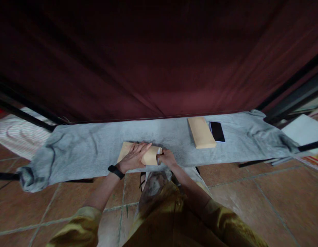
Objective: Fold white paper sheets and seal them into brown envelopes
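A brown paper envelope (150,156) lies on the grey cloth (87,151) near its front edge. My left hand (134,157) rests flat on the envelope with its fingers stretched out; a black band sits on that wrist. At the envelope's right end my right hand (167,158) is closed in a pinch on a white sheet (158,158) that pokes out of the opening. A stack of brown envelopes (201,132) lies further right on the cloth.
A black phone (217,131) lies beside the envelope stack. A dark red curtain (159,61) hangs right behind the cloth-covered bench. Black metal bars (298,99) run at both sides. Terracotta floor tiles (264,195) lie below.
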Motion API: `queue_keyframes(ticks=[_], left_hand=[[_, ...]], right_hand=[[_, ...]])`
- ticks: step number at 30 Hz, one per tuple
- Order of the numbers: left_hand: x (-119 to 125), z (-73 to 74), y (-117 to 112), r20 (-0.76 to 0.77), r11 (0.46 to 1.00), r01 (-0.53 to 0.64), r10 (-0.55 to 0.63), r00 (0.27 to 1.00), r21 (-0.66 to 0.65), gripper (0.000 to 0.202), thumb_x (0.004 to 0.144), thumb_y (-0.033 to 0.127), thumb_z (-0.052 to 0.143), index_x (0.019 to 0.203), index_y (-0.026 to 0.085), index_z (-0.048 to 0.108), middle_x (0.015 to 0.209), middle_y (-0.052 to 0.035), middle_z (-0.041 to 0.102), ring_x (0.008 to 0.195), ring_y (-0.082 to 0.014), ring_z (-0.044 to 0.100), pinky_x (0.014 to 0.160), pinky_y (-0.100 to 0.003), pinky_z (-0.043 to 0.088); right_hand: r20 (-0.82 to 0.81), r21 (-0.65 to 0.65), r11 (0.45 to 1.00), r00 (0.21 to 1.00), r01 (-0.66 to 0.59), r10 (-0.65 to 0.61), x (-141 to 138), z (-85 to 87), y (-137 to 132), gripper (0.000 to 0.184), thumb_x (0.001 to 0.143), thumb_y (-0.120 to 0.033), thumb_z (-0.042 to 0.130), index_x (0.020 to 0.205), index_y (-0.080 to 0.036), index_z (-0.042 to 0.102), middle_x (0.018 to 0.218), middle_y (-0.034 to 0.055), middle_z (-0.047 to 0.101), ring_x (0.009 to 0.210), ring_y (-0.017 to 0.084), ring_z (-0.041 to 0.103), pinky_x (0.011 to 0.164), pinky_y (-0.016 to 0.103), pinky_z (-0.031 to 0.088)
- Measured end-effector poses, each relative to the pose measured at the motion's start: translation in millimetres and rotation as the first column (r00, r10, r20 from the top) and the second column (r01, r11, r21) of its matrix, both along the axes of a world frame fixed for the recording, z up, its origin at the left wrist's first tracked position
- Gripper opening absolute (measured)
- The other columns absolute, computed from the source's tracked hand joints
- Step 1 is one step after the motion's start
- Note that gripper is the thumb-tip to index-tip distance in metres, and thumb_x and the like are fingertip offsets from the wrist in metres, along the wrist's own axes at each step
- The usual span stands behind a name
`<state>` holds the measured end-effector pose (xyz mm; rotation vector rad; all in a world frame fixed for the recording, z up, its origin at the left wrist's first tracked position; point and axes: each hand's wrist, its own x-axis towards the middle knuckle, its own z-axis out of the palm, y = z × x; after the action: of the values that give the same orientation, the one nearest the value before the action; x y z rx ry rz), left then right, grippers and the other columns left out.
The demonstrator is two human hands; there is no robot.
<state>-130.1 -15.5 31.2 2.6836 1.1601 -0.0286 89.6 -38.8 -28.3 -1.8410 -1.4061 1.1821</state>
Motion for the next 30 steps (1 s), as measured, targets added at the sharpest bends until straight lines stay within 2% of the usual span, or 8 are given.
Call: queue_keyframes(ticks=[7,10,12,15,17,19,23,30], left_hand=[[-5.4,-2.4,0.4,0.071,1.0,-0.013,0.014,0.997,-0.007,0.113,0.069,0.033,0.081,0.161,0.021,0.017,0.162,-0.0189,0.031,0.152,-0.038,0.021,0.123,-0.058,0.011],[-5.9,-9.4,-10.9,0.248,0.99,-0.141,0.143,0.958,-0.029,0.106,0.071,0.04,0.082,0.16,0.025,0.024,0.164,-0.0166,0.027,0.153,-0.0375,0.02,0.123,-0.058,0.013],[-1.8,-19.3,-27.9,0.489,0.94,-0.325,0.333,0.807,-0.103,0.098,0.076,0.044,0.079,0.157,0.025,0.029,0.162,-0.0148,0.03,0.152,-0.035,0.024,0.122,-0.053,0.022],[11.3,-36.6,-64.2,0.689,0.677,-0.576,0.68,0.25,-0.459,0.082,0.08,0.047,0.076,0.15,0.024,0.04,0.15,-0.0143,0.045,0.141,-0.0305,0.043,0.112,-0.046,0.041],[23.1,-43.5,-87.4,0.576,0.456,-0.498,0.81,-0.112,-0.737,0.064,0.083,0.044,0.075,0.139,0.025,0.051,0.136,-0.0114,0.058,0.129,-0.026,0.056,0.107,-0.041,0.047],[36.5,-43.7,-102.9,0.43,0.354,-0.271,0.845,-0.317,-0.895,0.052,0.085,0.035,0.075,0.13,0.024,0.054,0.12,-0.0082,0.067,0.112,-0.0212,0.067,0.1,-0.037,0.052],[67.1,-32.9,-106.1,0.203,0.256,0.08,0.892,-0.403,-0.964,0.054,0.078,0.009,0.076,0.124,0.022,0.05,0.093,-0.006,0.074,0.09,-0.0201,0.074,0.086,-0.035,0.059],[109.7,-34.4,-92.9,0.292,0.376,0.1,0.839,-0.46,-0.921,0.054,0.069,0.003,0.077,0.113,0.024,0.055,0.088,0.0005,0.075,0.079,-0.0136,0.074,0.077,-0.025,0.058]], right_hand=[[-0.052,-0.017,1.0,0.999,0.007,-0.008,0.9,3.2,-1.3,0.009,0.073,-0.021,0.066,0.078,-0.022,0.075,0.076,0.0025,0.075,0.08,0.024,0.07,0.067,0.025,0.05],[-0.102,0.003,0.999,0.994,0.033,-0.033,0.8,-1.8,-1.9,0.012,0.074,-0.023,0.064,0.079,-0.024,0.075,0.076,0.0015,0.075,0.081,0.024,0.07,0.068,0.026,0.052],[-0.146,0.015,0.998,0.987,0.064,-0.061,0.3,-6.5,-1.6,0.014,0.074,-0.024,0.063,0.08,-0.025,0.075,0.077,0.0017,0.076,0.081,0.024,0.07,0.068,0.028,0.054],[-0.287,0.041,0.986,0.947,0.161,-0.142,-1.4,-14.3,-0.5,0.014,0.071,-0.026,0.063,0.08,-0.026,0.074,0.079,0.002,0.076,0.081,0.024,0.07,0.07,0.031,0.056],[-0.37,0.038,0.972,0.907,0.233,-0.203,-3.1,-18.7,0.4,0.012,0.068,-0.027,0.064,0.078,-0.026,0.072,0.078,0.0024,0.076,0.08,0.025,0.069,0.071,0.033,0.056],[-0.407,0.033,0.964,0.885,0.263,-0.228,-5.1,-21.8,0.9,0.011,0.067,-0.028,0.065,0.076,-0.026,0.071,0.077,0.0025,0.076,0.08,0.025,0.069,0.071,0.034,0.056],[-0.441,0.046,0.963,0.87,0.267,-0.22,-8.1,-24.3,-0.1,0.011,0.067,-0.033,0.068,0.075,-0.026,0.07,0.076,0.0018,0.075,0.081,0.026,0.069,0.07,0.034,0.056],[-0.496,0.025,0.961,0.838,0.275,-0.227,-3.6,-22.9,-4.5,0.012,0.067,-0.037,0.068,0.073,-0.027,0.069,0.069,0.0001,0.072,0.075,0.022,0.068,0.066,0.03,0.055]])
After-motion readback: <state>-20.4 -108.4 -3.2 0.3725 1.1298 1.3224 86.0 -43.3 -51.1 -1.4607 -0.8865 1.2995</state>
